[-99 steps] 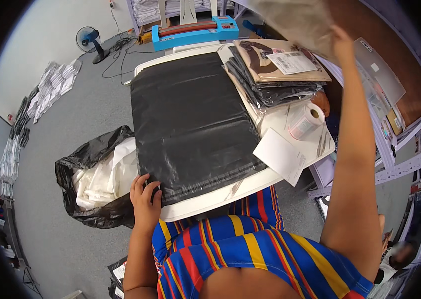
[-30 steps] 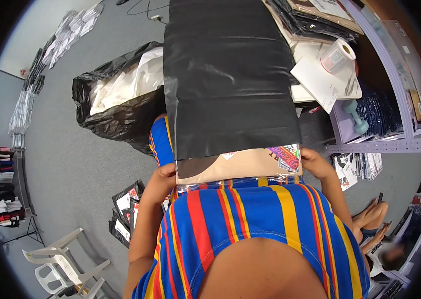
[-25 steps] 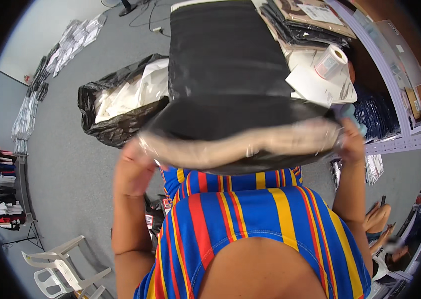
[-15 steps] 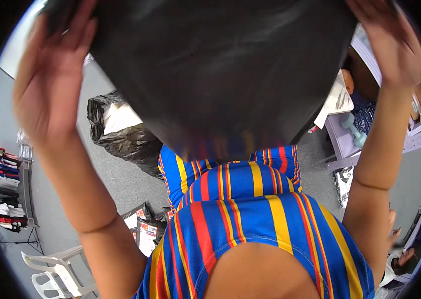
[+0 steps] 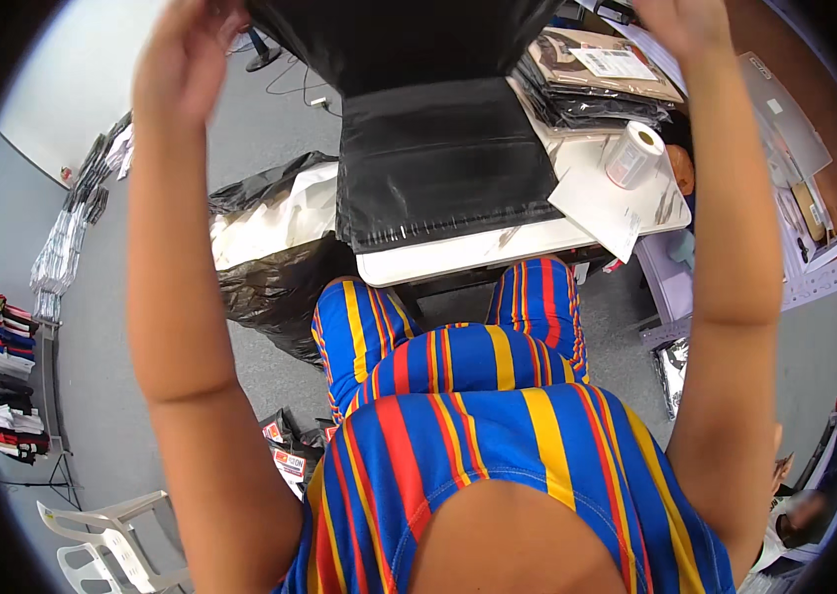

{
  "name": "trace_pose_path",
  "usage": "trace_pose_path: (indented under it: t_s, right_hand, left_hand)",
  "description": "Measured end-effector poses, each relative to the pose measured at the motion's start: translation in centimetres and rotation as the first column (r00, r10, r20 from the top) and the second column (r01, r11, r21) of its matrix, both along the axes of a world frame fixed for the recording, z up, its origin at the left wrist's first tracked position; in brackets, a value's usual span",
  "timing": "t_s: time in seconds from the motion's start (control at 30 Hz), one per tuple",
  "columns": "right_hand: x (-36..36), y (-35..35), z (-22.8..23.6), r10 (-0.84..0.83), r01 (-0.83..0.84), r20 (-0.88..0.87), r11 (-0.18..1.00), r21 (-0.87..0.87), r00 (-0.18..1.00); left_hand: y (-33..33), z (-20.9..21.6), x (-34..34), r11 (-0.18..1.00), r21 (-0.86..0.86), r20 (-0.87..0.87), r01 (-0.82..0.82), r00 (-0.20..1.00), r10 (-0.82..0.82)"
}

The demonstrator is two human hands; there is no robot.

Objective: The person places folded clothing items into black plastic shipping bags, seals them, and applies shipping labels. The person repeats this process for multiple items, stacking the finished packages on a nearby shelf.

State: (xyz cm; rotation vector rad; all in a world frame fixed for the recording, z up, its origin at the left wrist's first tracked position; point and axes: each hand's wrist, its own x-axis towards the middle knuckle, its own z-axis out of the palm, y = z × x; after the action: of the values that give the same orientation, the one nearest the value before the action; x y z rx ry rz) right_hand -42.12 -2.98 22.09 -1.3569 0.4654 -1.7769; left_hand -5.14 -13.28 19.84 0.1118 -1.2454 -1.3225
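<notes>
A black plastic mailing bag [image 5: 399,45] is held up at the top of the view, its upper part cut off. My left hand [image 5: 186,64] is at its left side, fingers bent and closed on the plastic near the picture's edge. My right hand [image 5: 686,25] is raised at the other side; its fingertips run out of the picture, and the bag hangs spread between both hands. Below it a stack of flat black mailing bags [image 5: 443,168] lies on a white marbled table [image 5: 428,265], in front of my knees.
Packed parcels [image 5: 597,74] are piled at the table's far right, beside a label roll [image 5: 633,155] and a white sheet [image 5: 602,213]. Left of the table stands a black sack [image 5: 275,292] with white material. A white plastic chair [image 5: 126,540] and a clothes rack [image 5: 17,381] are farther left.
The mailing bag has gone up and away from my lap, uncovering the table and the stack. Both hands have moved upward and slightly inward.
</notes>
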Motion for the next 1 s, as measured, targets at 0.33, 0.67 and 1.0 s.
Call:
trace_pose_path:
  t_s: [0.33, 0.67, 1.0]
  right_hand:
    - [-2.9, 13.2, -25.1, -0.027, 0.567, -0.59, 0.313, 0.762, 0.807]
    - [17.4, 10.4, -25.2, -0.227, 0.34, -0.927, 0.933, -0.119, 0.299]
    - [18.7, 8.4, -25.5, -0.157, 0.51, -0.932, 0.86, 0.033, 0.326]
  left_hand:
    - [17.3, -27.7, -0.5, 0.578, 0.816, 0.307, -0.023, 0.865, -0.398]
    - [18.1, -28.3, 0.1, 0.769, 0.619, 0.589, -0.16, 0.741, -0.321]
    - [18.3, -27.9, 0.0, 0.794, 0.578, 0.614, -0.189, 0.741, -0.271]
